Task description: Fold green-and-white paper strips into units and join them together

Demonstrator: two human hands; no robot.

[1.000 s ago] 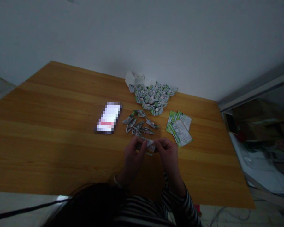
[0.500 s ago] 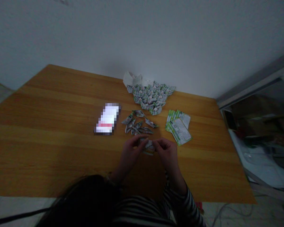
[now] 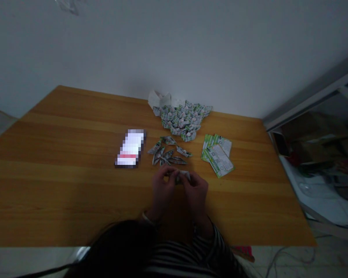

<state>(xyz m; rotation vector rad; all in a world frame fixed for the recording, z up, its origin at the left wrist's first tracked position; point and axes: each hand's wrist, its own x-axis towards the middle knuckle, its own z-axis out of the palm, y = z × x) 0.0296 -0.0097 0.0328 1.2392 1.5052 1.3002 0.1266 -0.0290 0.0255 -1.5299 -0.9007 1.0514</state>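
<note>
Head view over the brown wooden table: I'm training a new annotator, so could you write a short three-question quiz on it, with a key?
1. Right of the loose, pointed, folded grey-green paper pieces lie:
A) the rectangular bright-screened phone
B) the flat green-and-white printed cards

2. True or false: the left hand and right hand hold one small whitish paper piece.

3. Fill in: the large green-and-white folded-paper cluster lies between the loose pieces and the ____.

Key: 1 B; 2 true; 3 pale grey wall.
</note>
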